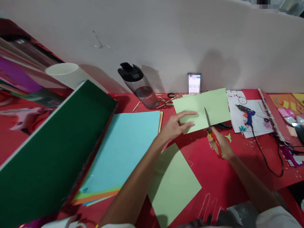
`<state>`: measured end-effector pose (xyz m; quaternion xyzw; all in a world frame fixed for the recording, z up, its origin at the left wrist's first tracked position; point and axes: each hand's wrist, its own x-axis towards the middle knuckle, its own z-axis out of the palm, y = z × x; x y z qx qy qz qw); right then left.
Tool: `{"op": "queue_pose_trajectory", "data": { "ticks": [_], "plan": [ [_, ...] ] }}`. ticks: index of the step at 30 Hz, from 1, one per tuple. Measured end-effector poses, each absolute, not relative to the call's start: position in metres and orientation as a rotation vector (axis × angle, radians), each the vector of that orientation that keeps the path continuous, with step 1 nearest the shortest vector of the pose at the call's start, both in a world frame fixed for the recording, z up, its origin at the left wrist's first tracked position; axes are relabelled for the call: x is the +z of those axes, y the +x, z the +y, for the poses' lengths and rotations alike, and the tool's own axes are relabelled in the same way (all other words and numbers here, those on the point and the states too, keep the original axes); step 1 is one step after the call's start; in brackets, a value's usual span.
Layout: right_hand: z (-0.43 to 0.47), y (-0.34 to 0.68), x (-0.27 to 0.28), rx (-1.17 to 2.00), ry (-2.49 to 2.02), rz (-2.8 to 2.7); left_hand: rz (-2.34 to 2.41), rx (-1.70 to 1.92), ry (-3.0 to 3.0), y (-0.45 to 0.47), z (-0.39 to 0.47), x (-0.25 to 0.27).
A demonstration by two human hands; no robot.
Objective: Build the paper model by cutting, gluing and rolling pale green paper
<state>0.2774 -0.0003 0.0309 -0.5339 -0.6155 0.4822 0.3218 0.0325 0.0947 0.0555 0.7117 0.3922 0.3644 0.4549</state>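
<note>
My left hand [177, 125] holds the left side of a light green sheet of paper [213, 104]. Its index finger and thumb lie on top of the sheet, and the other fingers are hidden. In my right hand [222, 144] is a pair of scissors [216, 142] with red and yellow handles. The scissors point away from me, a blade over the sheet's lower edge; whether the other blade lies under the paper cannot be seen. Another light green sheet [174, 183] lies on the red table, partly under my left forearm.
Left are a stack of coloured paper [128, 139] and a big green box or board [59, 152]. A water bottle [142, 90] and phone [194, 83] stand by the wall. Right lies a blue glue gun [249, 116] with its cord. Pliers [223, 126] show beneath the held sheet.
</note>
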Motion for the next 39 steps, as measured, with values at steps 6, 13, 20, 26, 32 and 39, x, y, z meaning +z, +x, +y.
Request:
{"op": "queue_pose_trajectory", "data": {
  "ticks": [6, 13, 20, 26, 32, 39],
  "plan": [
    [0.001, 0.279, 0.033, 1.24, -1.492, -1.615, 0.971, 0.912, 1.748, 0.032, 0.096, 0.053],
    [0.001, 0.275, 0.035, 1.196, -1.515, -1.596, 0.969, 0.909, 1.741, 0.033, 0.098, 0.05],
    [0.002, 0.272, 0.039, 1.171, -1.547, -1.596, 0.962, 0.909, 1.728, 0.035, 0.098, 0.049],
    [0.005, 0.278, 0.029, 1.181, -1.458, -1.605, 0.945, 0.886, 1.728, 0.034, 0.097, 0.051],
    [0.005, 0.278, 0.026, 1.195, -1.386, -1.585, 0.878, 0.846, 1.764, 0.036, 0.096, 0.05],
    [0.005, 0.278, 0.029, 1.211, -1.375, -1.551, 0.896, 0.801, 1.769, 0.04, 0.092, 0.054]
  ]
}}
